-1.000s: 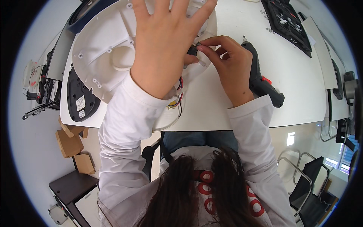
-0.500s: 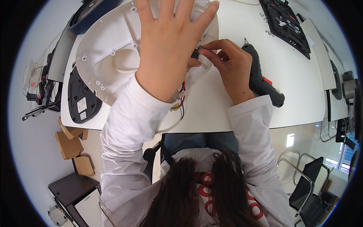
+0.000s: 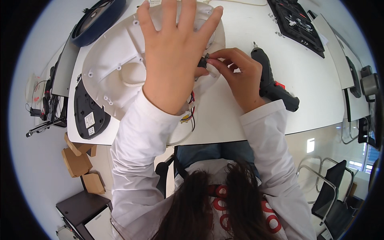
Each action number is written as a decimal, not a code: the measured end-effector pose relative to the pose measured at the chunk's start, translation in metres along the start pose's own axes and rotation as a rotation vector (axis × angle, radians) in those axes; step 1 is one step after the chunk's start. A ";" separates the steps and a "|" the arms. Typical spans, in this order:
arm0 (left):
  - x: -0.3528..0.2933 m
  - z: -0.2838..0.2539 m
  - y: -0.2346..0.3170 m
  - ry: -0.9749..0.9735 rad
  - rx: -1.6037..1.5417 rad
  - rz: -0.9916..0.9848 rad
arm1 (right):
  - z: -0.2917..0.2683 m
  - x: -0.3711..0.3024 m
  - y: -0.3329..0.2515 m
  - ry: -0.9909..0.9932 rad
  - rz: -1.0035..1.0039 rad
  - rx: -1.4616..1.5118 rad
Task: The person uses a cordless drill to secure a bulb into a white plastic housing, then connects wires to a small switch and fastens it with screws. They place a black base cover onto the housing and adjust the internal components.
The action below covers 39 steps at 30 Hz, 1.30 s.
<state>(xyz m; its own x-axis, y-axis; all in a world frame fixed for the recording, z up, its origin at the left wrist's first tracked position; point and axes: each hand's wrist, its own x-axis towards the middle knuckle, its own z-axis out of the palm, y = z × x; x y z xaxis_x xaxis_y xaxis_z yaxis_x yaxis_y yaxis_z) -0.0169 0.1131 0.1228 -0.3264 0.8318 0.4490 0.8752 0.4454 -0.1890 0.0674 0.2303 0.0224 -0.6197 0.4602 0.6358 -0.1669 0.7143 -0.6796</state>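
While the left hand (image 3: 172,60) spreads wide over the white shell (image 3: 117,47), the right hand (image 3: 245,76) pinches a dark part (image 3: 203,62) near the shell's edge.

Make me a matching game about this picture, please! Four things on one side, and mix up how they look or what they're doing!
Things:
1. Left hand
2. Right hand
3. Power screwdriver
4. Cardboard boxes

Clues:
A. Dark, with a bit of red, lying on the white table
B. Fingers pinching a small dark part
C. Plain brown
D. Spread out over the white shell

Right pairs: 1-D, 2-B, 3-A, 4-C
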 end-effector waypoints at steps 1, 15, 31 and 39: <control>0.001 0.000 0.001 0.001 0.009 0.001 | 0.000 -0.001 0.000 0.003 0.004 0.002; 0.002 0.019 -0.001 0.149 0.302 0.015 | 0.002 -0.002 0.000 0.024 -0.021 -0.013; 0.000 0.022 -0.003 0.204 0.287 0.032 | 0.006 -0.002 -0.003 0.009 0.002 -0.084; 0.002 0.018 -0.002 0.167 0.198 0.024 | 0.004 -0.002 -0.007 -0.010 0.003 -0.103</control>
<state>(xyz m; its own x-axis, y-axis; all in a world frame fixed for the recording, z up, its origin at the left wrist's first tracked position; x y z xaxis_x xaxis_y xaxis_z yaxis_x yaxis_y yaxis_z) -0.0256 0.1200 0.1078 -0.2288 0.7838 0.5773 0.7896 0.4963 -0.3609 0.0662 0.2224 0.0246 -0.6278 0.4578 0.6295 -0.0849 0.7636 -0.6401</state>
